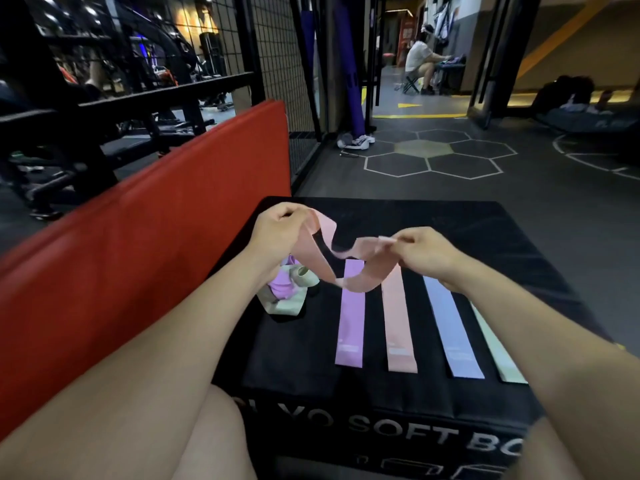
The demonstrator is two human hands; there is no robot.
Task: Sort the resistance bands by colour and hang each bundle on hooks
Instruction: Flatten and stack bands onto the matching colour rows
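Pink band [320, 252]: thin, limp, smooth, matt, stretchy-looking sheet. Flat bands near front edge of soft box [381, 403], purple [350, 317], pink [398, 323], blue [450, 330], pale green [498, 351]: same smooth matt finish. Soft box: black matt fabric-like cover, white printed lettering. Red pad [156, 237]: smooth, faint sheen. Floor [519, 188]: dark, matt, fine-grained.
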